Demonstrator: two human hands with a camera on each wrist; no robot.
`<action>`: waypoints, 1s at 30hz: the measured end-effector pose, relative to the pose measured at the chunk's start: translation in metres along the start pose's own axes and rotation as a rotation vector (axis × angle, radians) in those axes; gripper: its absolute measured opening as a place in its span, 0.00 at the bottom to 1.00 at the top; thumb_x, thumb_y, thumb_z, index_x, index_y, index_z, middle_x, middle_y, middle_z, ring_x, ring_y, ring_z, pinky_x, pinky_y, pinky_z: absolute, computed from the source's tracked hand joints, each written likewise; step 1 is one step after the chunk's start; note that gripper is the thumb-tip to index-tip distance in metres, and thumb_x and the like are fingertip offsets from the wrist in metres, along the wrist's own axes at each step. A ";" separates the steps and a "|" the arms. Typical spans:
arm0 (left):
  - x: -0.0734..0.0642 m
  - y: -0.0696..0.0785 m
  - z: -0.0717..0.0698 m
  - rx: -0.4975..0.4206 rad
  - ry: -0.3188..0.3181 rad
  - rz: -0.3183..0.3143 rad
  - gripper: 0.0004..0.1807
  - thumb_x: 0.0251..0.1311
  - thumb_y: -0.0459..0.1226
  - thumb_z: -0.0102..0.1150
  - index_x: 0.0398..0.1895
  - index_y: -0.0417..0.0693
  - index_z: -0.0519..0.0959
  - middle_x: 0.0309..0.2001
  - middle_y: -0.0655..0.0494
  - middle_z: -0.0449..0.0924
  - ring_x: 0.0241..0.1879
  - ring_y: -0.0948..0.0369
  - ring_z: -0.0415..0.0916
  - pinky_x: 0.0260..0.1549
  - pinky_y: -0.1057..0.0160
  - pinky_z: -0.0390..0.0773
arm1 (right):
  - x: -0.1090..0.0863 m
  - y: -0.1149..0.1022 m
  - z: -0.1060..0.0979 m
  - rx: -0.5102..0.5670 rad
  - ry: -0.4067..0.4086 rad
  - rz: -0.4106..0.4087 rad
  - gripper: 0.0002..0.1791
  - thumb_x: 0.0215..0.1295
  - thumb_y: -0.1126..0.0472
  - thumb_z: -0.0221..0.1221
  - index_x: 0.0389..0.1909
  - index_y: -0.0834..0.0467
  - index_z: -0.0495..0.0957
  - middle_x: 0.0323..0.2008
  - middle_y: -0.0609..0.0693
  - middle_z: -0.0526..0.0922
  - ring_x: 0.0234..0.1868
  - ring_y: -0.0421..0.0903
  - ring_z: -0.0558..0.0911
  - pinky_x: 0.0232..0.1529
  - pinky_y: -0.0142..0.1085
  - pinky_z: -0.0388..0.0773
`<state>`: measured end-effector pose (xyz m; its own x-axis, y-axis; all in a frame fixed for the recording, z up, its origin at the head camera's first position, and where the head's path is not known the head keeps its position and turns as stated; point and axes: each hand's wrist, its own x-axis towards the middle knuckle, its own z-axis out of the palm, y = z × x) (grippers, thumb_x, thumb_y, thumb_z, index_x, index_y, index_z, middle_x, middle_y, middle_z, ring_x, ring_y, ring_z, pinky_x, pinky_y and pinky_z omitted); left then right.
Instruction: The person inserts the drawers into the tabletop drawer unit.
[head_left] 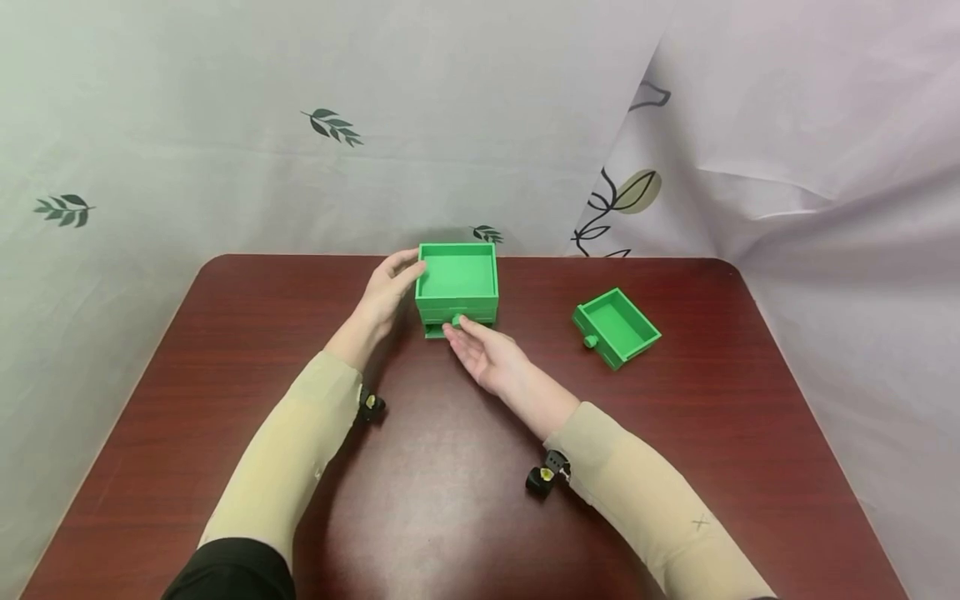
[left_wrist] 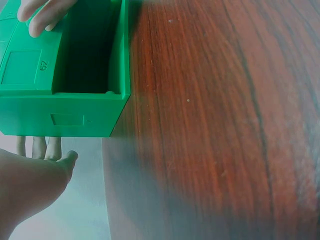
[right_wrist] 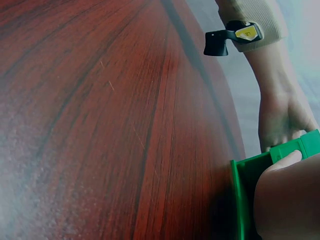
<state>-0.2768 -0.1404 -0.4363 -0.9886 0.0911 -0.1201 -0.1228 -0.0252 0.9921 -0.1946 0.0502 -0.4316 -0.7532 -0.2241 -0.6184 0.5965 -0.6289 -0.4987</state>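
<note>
Much of the green cabinet (head_left: pixel 457 273), between the hands, is cut off in both wrist views. Beside its left wall the left hand (head_left: pixel 384 292) lies with fingers loosely extended, tips hidden; the right hand (head_left: pixel 489 357) pinches its front knob (head_left: pixel 455 319). Only the head view shows the detached drawer (head_left: pixel 619 327), right of the cabinet; the left wrist view looks deep into the cabinet's dark opening (left_wrist: pixel 84 60).
</note>
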 end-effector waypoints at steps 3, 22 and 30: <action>-0.002 0.000 0.000 0.004 -0.001 0.001 0.30 0.79 0.39 0.55 0.79 0.38 0.65 0.73 0.45 0.70 0.66 0.60 0.71 0.79 0.57 0.65 | 0.000 0.001 -0.001 -0.001 -0.001 0.005 0.02 0.79 0.65 0.59 0.44 0.58 0.81 0.35 0.52 0.89 0.38 0.42 0.89 0.44 0.28 0.87; 0.000 -0.003 0.002 -0.010 0.011 0.017 0.29 0.78 0.37 0.56 0.78 0.36 0.67 0.60 0.59 0.75 0.54 0.69 0.73 0.65 0.69 0.71 | 0.000 -0.005 -0.019 -0.012 -0.031 0.028 0.09 0.81 0.64 0.57 0.56 0.62 0.78 0.66 0.61 0.82 0.77 0.53 0.74 0.76 0.38 0.72; 0.000 -0.001 0.001 -0.012 0.009 0.002 0.30 0.78 0.38 0.56 0.78 0.38 0.67 0.57 0.64 0.75 0.55 0.69 0.73 0.65 0.67 0.70 | -0.007 -0.013 -0.039 -0.008 -0.034 0.044 0.26 0.82 0.62 0.54 0.76 0.65 0.67 0.77 0.61 0.69 0.77 0.51 0.73 0.78 0.36 0.70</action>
<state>-0.2762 -0.1397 -0.4375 -0.9895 0.0821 -0.1188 -0.1222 -0.0369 0.9918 -0.1860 0.0897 -0.4443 -0.7350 -0.2763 -0.6191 0.6312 -0.6122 -0.4761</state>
